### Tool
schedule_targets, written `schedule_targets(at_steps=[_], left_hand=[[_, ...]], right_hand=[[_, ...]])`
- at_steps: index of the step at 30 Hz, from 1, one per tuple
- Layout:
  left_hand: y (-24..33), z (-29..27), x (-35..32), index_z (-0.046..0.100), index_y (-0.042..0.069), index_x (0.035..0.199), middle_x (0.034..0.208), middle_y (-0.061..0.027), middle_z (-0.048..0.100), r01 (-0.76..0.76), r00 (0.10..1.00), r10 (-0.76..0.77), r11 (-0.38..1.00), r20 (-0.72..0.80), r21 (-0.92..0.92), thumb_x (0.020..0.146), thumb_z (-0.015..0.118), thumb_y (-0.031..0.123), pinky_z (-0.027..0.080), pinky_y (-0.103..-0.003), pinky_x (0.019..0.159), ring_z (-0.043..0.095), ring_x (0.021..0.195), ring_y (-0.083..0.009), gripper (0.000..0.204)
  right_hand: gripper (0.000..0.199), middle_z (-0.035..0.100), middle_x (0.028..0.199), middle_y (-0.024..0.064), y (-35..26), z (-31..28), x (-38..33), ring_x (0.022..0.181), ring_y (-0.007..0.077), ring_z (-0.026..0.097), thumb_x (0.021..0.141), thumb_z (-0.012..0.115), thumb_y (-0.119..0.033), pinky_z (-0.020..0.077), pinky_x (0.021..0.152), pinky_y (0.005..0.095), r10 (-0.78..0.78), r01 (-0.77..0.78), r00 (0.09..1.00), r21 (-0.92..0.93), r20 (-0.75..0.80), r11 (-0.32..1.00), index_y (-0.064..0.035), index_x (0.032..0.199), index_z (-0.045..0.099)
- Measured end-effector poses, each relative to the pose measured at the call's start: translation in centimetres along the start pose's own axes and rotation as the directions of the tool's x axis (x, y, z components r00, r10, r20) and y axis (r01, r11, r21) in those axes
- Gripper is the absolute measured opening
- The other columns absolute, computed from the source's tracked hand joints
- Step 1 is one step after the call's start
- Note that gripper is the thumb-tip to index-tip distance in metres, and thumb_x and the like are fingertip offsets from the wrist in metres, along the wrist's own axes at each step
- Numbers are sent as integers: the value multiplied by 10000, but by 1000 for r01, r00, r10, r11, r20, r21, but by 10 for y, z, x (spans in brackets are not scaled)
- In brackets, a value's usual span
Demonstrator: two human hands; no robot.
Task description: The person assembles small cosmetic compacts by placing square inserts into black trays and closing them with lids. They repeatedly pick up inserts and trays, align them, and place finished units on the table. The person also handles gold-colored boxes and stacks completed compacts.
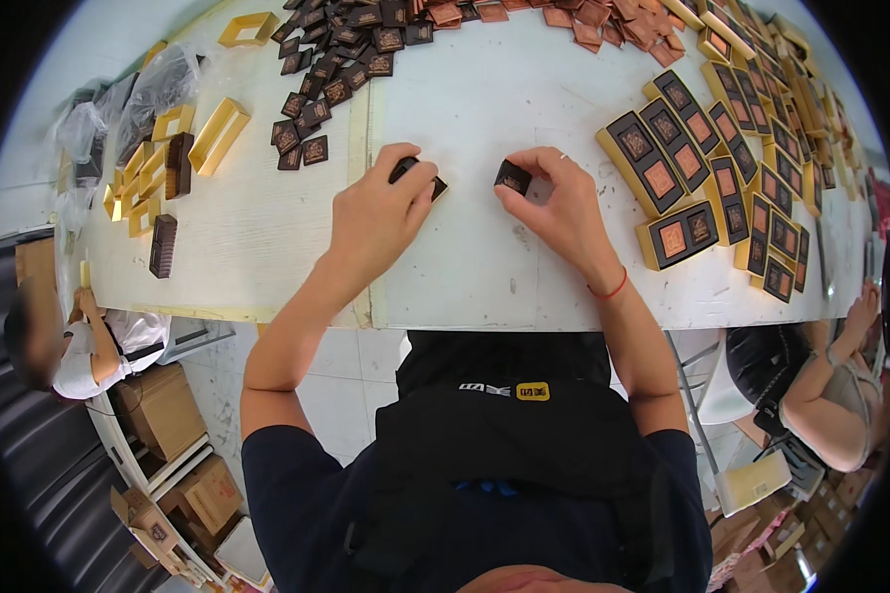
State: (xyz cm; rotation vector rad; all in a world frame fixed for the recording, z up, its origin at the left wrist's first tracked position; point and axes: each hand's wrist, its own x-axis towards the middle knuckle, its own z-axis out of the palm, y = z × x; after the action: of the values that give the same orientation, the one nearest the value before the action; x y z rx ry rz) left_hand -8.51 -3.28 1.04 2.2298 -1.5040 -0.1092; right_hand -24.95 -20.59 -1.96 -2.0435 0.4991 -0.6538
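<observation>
Over the middle of the white table (455, 287), my left hand (374, 212) is closed around a small dark box with a gold edge (439, 187); my fingers cover most of it. A hand's width to the right, my right hand (570, 210) pinches a dark square tile (512, 178) between thumb and fingers, its patterned face turned up. The two things are apart. Beyond my left hand spreads a heap of loose dark square tiles (338, 91). Right of my right hand stand gold-sided boxes (653, 163), each with a dark and a copper tile side by side.
Copper tiles (613, 25) are heaped at the far edge. On the left lie empty gold frames (218, 136), dark ribbed inserts (163, 247) and a clear plastic bag (158, 89). One person (99, 346) sits at the left, another (841, 395) at the right. Cartons (163, 410) stand below left.
</observation>
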Motion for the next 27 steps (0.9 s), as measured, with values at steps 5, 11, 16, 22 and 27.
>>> schedule_targets(at_steps=[5, 11, 16, 22, 27], left_hand=[[0, 5, -4, 562, 144, 1341, 1450, -70, 505, -142, 988, 133, 980, 73, 140, 938, 642, 229, 479, -403, 968, 554, 1244, -308, 420], [26, 17, -2, 280, 46, 1559, 1602, -148, 322, -431, 867, 408, 902, 284, 18, 964, 572, 453, 164, -476, 1230, 231, 1513, -314, 778], [35, 21, 11, 367, 60, 1520, 1564, -135, 394, -495, 809, 559, 815, 183, -301, 908, 683, 330, 232, -477, 1222, 351, 1463, -301, 740], [25, 9, -42, 671, 20, 1213, 1316, -163, 641, -329, 938, 304, 932, -167, -154, 828, 711, 83, 412, -503, 1104, 565, 1288, -369, 393], [14, 17, -73, 681, 27, 1197, 1306, -165, 646, -232, 959, 215, 970, -182, -78, 828, 707, 72, 421, -499, 1096, 563, 1282, -394, 372]], right_hand=[[360, 713, 1047, 119, -3, -21, 0, 874, 178, 666, 980, 586, -248, 509, 721, 283, 246, -390, 921, 708, 303, 589, 3, 1238, 597], [487, 656, 1207, 176, 0, -39, -23, 939, 220, 693, 1071, 418, -316, 510, 707, 269, 171, -490, 850, 867, 498, -90, 35, 1406, 458], [463, 662, 1185, 159, -5, -50, -37, 942, 226, 695, 1068, 419, -294, 530, 716, 268, 202, -458, 865, 887, 459, -53, 30, 1395, 467], [328, 678, 1161, 144, -17, -46, -45, 963, 196, 678, 1040, 488, -189, 527, 776, 266, 349, -373, 916, 747, 200, 550, -7, 1306, 546], [284, 701, 1161, 89, -15, -21, -43, 1020, 139, 642, 895, 697, -52, 481, 835, 272, 30, -33, 999, 393, 13, 919, -37, 1173, 643]])
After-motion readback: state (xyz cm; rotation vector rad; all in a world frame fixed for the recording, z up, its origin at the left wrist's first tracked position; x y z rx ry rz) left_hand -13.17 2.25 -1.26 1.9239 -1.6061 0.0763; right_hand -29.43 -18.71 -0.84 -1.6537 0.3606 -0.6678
